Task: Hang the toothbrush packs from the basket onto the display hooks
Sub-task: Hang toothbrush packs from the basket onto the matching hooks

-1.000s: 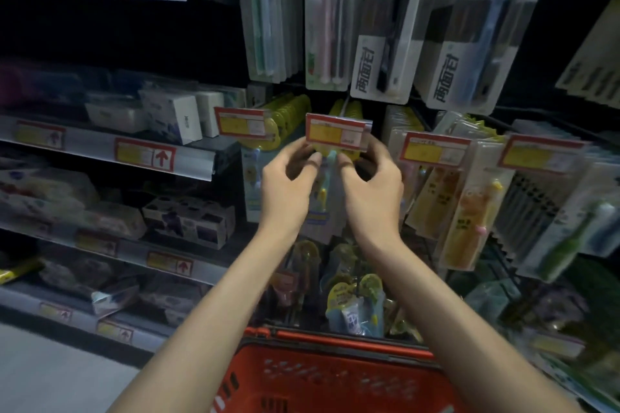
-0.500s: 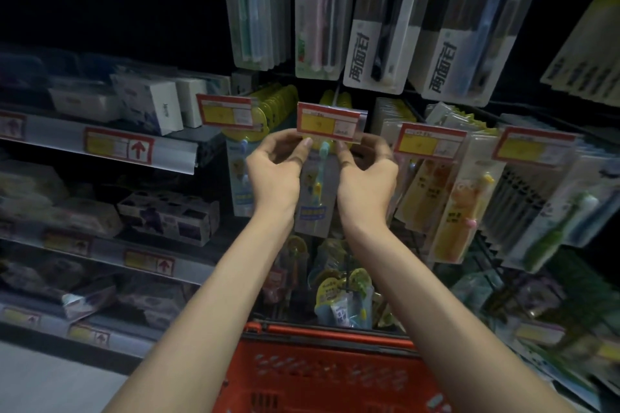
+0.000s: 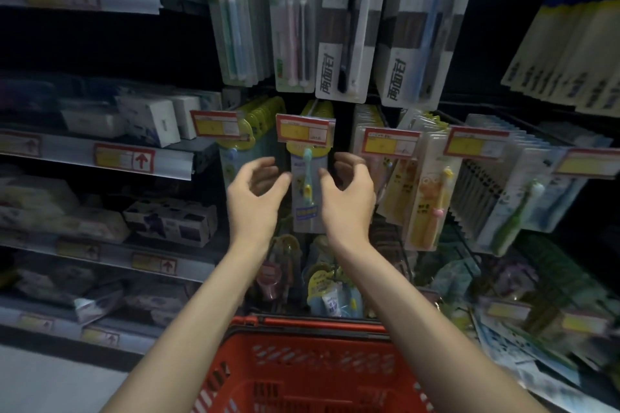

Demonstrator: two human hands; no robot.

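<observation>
White boxes stand on a grey shelf at the left, whose edge bears a red-and-yellow arrow label. A dark patterned carton sits one shelf lower, above the pale floor.

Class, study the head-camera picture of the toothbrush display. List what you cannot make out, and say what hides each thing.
1. Head view: the hook carrying the middle toothbrush pack is hidden behind its price tag.
2. Head view: the tag's print is too blurred to read.
3. Head view: the basket is cut off by the bottom edge, so its contents are unseen.
</observation>
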